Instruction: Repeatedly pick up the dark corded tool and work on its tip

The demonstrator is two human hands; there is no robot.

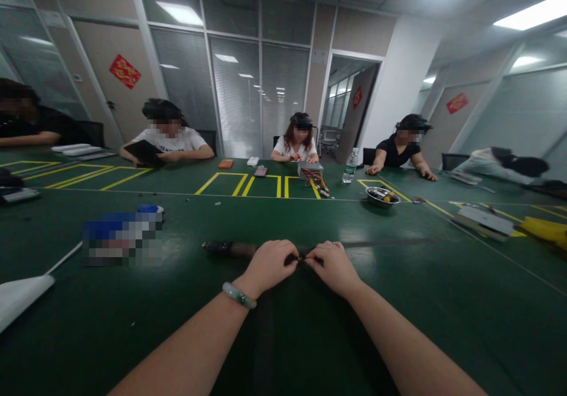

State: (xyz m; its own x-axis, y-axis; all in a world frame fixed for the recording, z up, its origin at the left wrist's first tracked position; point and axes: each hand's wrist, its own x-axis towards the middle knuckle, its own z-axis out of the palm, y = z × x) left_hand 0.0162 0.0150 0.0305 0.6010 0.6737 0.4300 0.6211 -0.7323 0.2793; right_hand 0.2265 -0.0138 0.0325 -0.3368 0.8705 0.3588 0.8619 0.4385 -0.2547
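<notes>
My left hand (271,264) and my right hand (332,265) meet at the middle of the green table (283,325), fingers curled and pinched together on a small dark part (301,258) between them. A long dark rod-like object (230,248) lies on the table just behind my left hand and runs to the left; whether the pinched part belongs to it I cannot tell. A pale green bracelet (239,295) sits on my left wrist.
A blurred blue-and-white item (121,239) lies left of my hands, a white sheet (22,295) at the far left. A metal bowl (381,196), a water bottle (349,165) and a grey box with wires (310,172) stand farther back. Several people sit along the far side.
</notes>
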